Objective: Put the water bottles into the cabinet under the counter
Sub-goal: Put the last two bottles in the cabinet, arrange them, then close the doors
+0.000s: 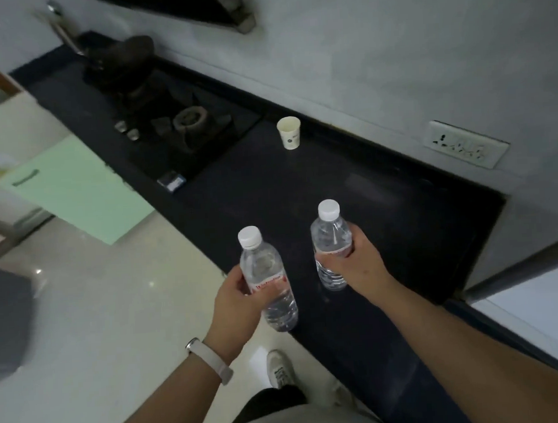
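Two clear water bottles with white caps and red labels are in my hands above the front part of the black counter (385,211). My left hand (235,300) grips the left bottle (267,277) around its middle, just over the counter's front edge. My right hand (356,260) grips the right bottle (331,244) at its label; its base is close to the counter top, and I cannot tell whether it touches. An open pale green cabinet door (74,191) sticks out from under the counter at the left. The cabinet's inside is hidden.
A paper cup (289,133) stands near the wall behind the bottles. A gas stove (181,125) with a dark pan (121,57) sits further left. A wall socket (466,144) is on the right. Glossy tiled floor (98,320) lies left of the counter; my shoe (280,368) is below.
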Tool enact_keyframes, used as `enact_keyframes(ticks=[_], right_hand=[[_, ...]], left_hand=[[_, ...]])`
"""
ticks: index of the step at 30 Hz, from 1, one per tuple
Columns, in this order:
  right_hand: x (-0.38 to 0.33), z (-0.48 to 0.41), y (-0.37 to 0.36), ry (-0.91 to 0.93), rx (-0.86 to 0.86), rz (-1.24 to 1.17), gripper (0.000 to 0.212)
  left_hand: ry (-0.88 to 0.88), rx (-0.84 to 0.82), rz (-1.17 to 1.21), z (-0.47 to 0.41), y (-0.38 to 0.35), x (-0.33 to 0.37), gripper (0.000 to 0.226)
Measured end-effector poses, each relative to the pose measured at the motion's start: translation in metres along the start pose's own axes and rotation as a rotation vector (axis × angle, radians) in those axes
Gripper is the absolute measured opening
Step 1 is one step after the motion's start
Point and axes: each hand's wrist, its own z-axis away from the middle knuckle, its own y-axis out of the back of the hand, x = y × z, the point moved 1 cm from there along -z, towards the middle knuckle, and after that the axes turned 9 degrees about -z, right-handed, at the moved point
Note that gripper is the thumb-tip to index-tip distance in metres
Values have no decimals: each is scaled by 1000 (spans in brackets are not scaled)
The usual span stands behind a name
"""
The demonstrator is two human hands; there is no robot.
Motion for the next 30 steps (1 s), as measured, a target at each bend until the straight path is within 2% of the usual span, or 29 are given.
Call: enact_keyframes(ticks=[6, 11, 19, 23, 27, 30], right_hand=[[-17, 6, -62, 54, -224, 52, 67], [-33, 19, -116, 110, -345, 44, 60], [-41, 41, -223, 153, -419, 66, 59], [-43, 65, -292, 152, -438, 109, 52], [-41, 87, -369, 173, -446, 151, 54], [-40, 102, -426, 189, -463, 153, 46]], left_hand=[[53, 221, 54, 33, 55, -26, 43], [90, 346, 89, 52, 103, -49, 46], [118, 438, 193, 71, 200, -94, 40], [139, 477, 243, 83, 263, -129, 42], [153, 524, 270, 92, 328, -169, 40], [162, 564, 291, 102, 372, -196, 38]])
